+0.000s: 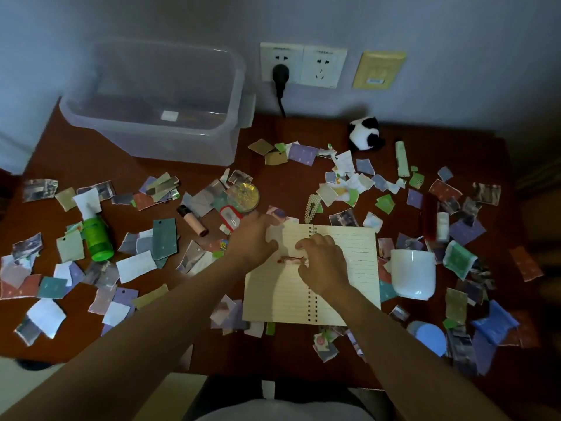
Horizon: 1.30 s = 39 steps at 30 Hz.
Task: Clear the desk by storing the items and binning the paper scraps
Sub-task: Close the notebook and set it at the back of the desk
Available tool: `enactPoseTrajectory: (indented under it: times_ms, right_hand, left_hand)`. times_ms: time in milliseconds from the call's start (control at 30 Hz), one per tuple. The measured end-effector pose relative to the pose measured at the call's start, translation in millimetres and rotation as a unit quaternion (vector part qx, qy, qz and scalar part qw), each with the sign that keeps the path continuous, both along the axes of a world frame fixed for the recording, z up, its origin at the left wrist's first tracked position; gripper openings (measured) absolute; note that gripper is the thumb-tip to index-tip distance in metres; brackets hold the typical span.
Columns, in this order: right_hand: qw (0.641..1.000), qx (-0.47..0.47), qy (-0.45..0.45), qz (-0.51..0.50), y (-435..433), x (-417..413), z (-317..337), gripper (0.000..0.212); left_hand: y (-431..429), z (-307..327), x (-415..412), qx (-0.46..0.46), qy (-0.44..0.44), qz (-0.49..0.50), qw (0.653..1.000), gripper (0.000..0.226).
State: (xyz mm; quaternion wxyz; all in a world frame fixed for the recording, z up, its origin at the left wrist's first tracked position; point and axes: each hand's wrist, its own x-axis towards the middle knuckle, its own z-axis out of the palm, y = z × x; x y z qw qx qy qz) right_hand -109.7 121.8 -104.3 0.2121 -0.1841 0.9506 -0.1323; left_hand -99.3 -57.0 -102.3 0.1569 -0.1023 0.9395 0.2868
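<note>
Right hand (pixel 323 262) curled over open lined notebook (pixel 346 256), seemingly pinching small reddish clip (pixel 290 260) at my thumb; left hand (pixel 252 238) grips notebook's top-left page corner.

Under my hands (pixel 321 262) I see matt lined paper notebook (pixel 343 268); right, glossy white mug (pixel 413 275); polished wood worktop (pixel 91 153).
</note>
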Motion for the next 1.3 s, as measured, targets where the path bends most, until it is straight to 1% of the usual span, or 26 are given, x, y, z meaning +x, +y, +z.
enactPoseTrajectory:
  times_ms: [100,167,233,367,433,500,633,733,800,867,900,1000,1100,1233,1300]
  right_hand:
    - [1.0,-0.004,0.007,-0.03,-5,0,-3,0.03]
    - [0.998,-0.01,0.002,-0.055,-8,0,-5,0.025]
    - [0.996,-0.014,-0.011,-0.084,-11,-1,-6,0.022]
    - [0.988,-0.042,-0.047,-0.138,-16,-4,-6,0.018]
    - [0.982,-0.06,-0.069,-0.163,-18,-7,-3,0.015]
    - [0.977,-0.073,-0.081,-0.186,-19,-9,-2,0.013]
    - [0.967,-0.088,-0.101,-0.215,-18,-10,-1,0.021]
    - [0.96,-0.101,-0.125,-0.23,-18,-10,-1,0.022]
    - [0.946,-0.125,-0.147,-0.26,-17,-12,1,0.019]
    - [0.931,-0.149,-0.169,-0.288,-16,-14,7,0.019]
    - [0.923,-0.16,-0.179,-0.301,-15,-15,10,0.02]
    - [0.893,-0.214,-0.193,-0.346,-13,-19,21,0.023]
    - [0.864,-0.27,-0.205,-0.373,-14,-23,30,0.023]
    - [0.85,-0.301,-0.206,-0.38,-20,-33,38,0.025]
    - [0.848,-0.308,-0.201,-0.38,-23,-38,42,0.03]
  left_hand:
    - [-4,-9,-11,-0.072,-0.008,-0.043,0.996,0.06]
    - [-6,-12,-15,-0.093,-0.018,-0.055,0.994,0.065]
    - [-8,-15,-16,-0.102,-0.026,-0.065,0.992,0.064]
    - [-10,-17,-20,-0.147,0.002,-0.087,0.985,0.051]
    - [-9,-15,-24,-0.183,-0.01,-0.111,0.977,0.053]
    - [-8,-11,-27,-0.21,-0.029,-0.132,0.968,0.063]
    - [-4,-8,-30,-0.224,-0.047,-0.138,0.964,0.072]
    - [-1,-5,-31,-0.23,-0.047,-0.127,0.964,0.073]
    - [0,0,-32,-0.232,-0.038,-0.126,0.964,0.069]
    - [0,8,-35,-0.216,-0.032,-0.128,0.968,0.06]
    - [-1,13,-36,-0.192,-0.036,-0.122,0.973,0.054]
    - [-2,29,-37,-0.078,-0.073,-0.08,0.991,0.04]
    - [1,41,-39,0.001,-0.094,-0.036,0.995,0.024]
    - [5,48,-44,0.09,-0.075,-0.01,0.993,0.013]
    - [7,50,-44,0.119,-0.071,-0.006,0.99,0.007]
